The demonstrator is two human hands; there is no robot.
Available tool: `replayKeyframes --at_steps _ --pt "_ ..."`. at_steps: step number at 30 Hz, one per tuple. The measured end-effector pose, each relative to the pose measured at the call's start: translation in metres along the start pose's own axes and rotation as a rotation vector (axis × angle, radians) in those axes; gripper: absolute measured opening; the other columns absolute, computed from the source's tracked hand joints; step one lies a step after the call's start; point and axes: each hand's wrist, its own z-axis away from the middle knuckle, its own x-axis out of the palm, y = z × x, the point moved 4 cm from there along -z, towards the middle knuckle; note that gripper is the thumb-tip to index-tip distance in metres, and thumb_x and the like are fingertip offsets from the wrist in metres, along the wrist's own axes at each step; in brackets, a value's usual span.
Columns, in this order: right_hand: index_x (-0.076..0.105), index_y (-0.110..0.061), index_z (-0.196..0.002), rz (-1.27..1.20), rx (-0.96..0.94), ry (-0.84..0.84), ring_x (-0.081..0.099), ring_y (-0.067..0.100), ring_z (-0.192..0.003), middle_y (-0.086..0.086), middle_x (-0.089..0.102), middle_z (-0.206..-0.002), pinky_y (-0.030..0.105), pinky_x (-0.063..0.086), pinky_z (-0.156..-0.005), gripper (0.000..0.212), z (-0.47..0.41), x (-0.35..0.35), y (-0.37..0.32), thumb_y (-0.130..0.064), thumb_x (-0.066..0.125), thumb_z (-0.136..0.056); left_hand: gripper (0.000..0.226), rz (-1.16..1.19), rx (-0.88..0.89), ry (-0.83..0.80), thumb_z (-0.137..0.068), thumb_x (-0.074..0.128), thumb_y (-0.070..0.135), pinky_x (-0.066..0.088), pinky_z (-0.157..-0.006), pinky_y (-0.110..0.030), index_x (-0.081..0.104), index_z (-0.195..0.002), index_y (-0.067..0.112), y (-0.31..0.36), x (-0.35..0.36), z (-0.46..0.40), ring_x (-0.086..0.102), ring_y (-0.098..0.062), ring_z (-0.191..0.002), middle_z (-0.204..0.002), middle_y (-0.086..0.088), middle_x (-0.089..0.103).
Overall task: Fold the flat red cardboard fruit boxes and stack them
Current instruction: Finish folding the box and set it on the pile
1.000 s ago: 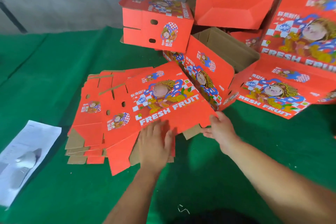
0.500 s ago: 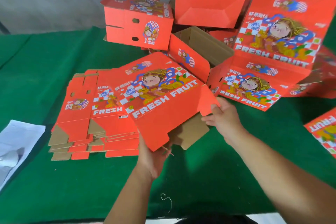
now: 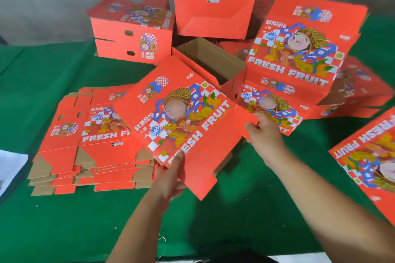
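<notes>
A flat red fruit box (image 3: 181, 117) printed "FRESH FRUIT" is lifted and tilted above the green table. My left hand (image 3: 171, 179) grips its near edge, thumb on the printed face. My right hand (image 3: 261, 132) pinches its right flap. Below and to the left lies a pile of flat red boxes (image 3: 89, 141). Folded boxes stand behind: one at the back left (image 3: 132, 34), one tipped at the back middle (image 3: 213, 6), an open one showing brown inside (image 3: 211, 60), and more on the right (image 3: 299, 53).
The table is covered with green cloth (image 3: 64, 220). A white sheet (image 3: 10, 168) lies at the left edge. Another red box (image 3: 372, 162) lies at the right edge. A grey wall rises behind the boxes.
The top flat box has come off the pile, rising and tilting rightward. My left hand went from pressing on it to gripping its near edge; my right hand kept hold of its right flap.
</notes>
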Motion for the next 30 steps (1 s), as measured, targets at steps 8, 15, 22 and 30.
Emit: replayKeyframes --at_steps 8,15,22,30 --pt "0.066 -0.025 -0.103 -0.56 0.068 0.101 0.068 0.026 -0.094 0.003 0.074 -0.103 0.047 0.054 -0.088 0.014 -0.015 -0.03 -0.005 -0.017 0.056 -0.105 0.048 -0.421 -0.073 -0.29 -0.096 0.057 0.062 0.059 -0.094 -0.045 0.064 -0.118 0.021 -0.015 0.063 0.026 0.078 -0.019 -0.092 -0.108 0.001 0.079" --pt "0.066 -0.04 -0.103 -0.364 -0.311 0.218 0.069 0.032 -0.104 0.004 0.073 -0.108 0.06 0.053 -0.095 0.017 -0.025 -0.063 -0.036 -0.029 0.056 -0.096 0.012 -0.215 0.481 0.07 -0.106 0.058 0.021 0.06 -0.078 -0.032 0.063 -0.116 0.017 0.043 0.079 0.033 0.076 -0.02 -0.096 -0.105 0.001 0.079" --pt "0.066 -0.033 -0.101 -0.124 -0.499 -0.04 0.069 0.038 -0.098 0.013 0.073 -0.105 0.059 0.055 -0.086 0.011 -0.034 -0.111 -0.095 -0.033 0.056 -0.095 0.092 -0.252 1.027 0.497 -0.089 0.072 0.043 0.032 -0.116 -0.03 0.02 -0.16 0.015 0.129 0.064 0.061 0.045 -0.014 -0.139 -0.143 -0.003 0.048" --pt "0.065 -0.023 -0.113 0.012 -0.751 -0.476 0.072 0.029 -0.09 0.008 0.075 -0.101 0.055 0.056 -0.082 0.016 -0.004 -0.114 -0.174 -0.019 0.056 -0.101 0.105 -0.622 1.16 0.451 -0.082 0.075 0.057 0.019 -0.125 -0.029 0.022 -0.163 0.015 0.16 0.086 0.088 0.019 -0.007 -0.153 -0.159 -0.004 0.029"
